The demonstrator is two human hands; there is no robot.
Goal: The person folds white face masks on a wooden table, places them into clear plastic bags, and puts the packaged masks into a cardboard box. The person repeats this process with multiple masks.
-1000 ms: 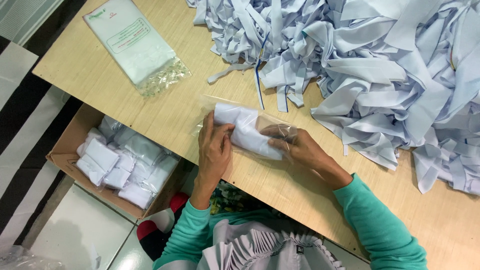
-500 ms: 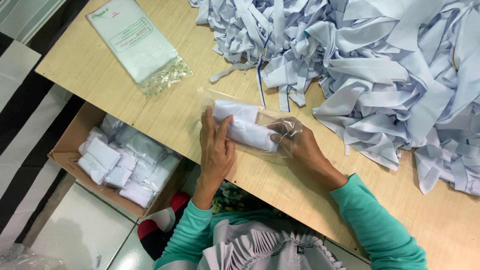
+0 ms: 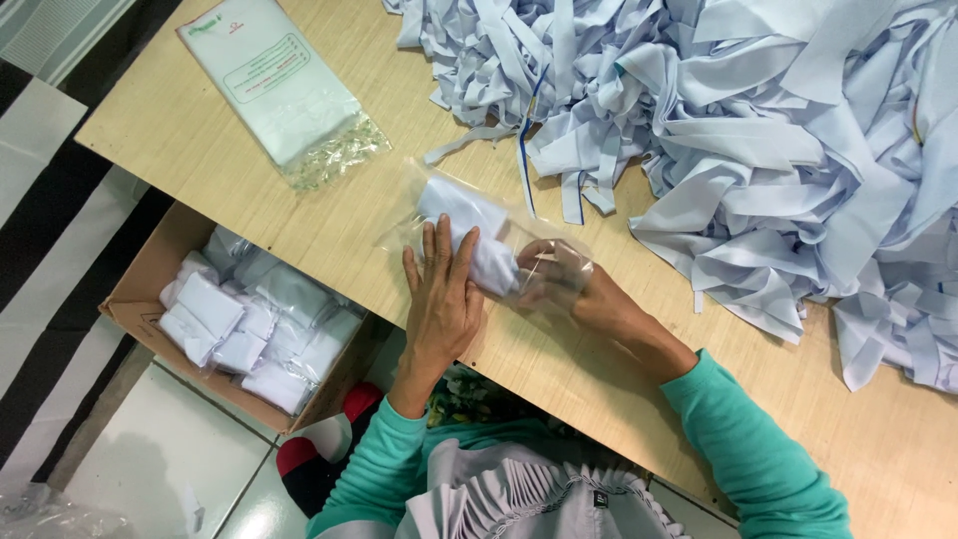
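Broadly, wooden table (image 3: 299, 215) across the frame. Pale blue strip pile (image 3: 758, 120) filling upper right. Cardboard box (image 3: 150, 289) of white bundles at lower left, below the table edge. Flat packet (image 3: 279, 85) at upper left. Clear bag (image 3: 469, 240) with white folded cloth at centre. Left hand (image 3: 444, 299) flat on it, fingers (image 3: 449, 255) spread apart. Right hand (image 3: 579, 294) inside the bag's mouth, fingers curled; grip unclear through plastic.
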